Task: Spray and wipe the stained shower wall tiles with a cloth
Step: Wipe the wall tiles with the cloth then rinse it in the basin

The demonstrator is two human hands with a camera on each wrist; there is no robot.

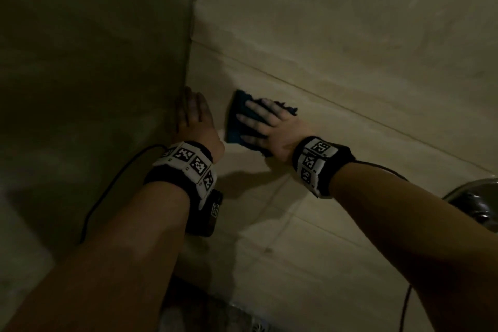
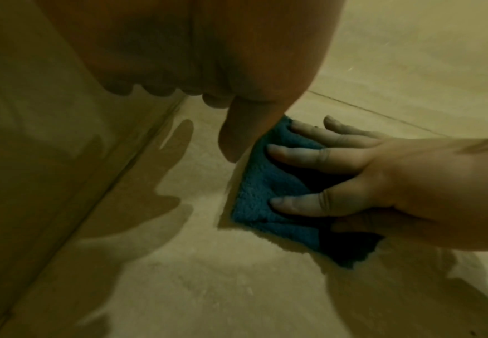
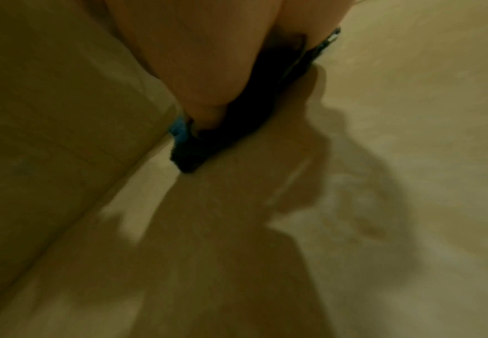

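Observation:
A folded teal cloth lies flat against the beige shower wall tiles, just right of the inside corner. My right hand presses it to the wall with fingers straight and spread. The left wrist view shows the same cloth under those spread fingers. My left hand rests flat with straight fingers in the wall corner, left of the cloth, holding nothing. In the right wrist view the cloth shows dark under my palm. No spray bottle is in view.
A second tiled wall meets the wiped wall at a vertical corner joint on the left. A chrome fitting sticks out at the right edge under my right forearm. Black cables hang from both wristbands. A grout line runs diagonally above the cloth.

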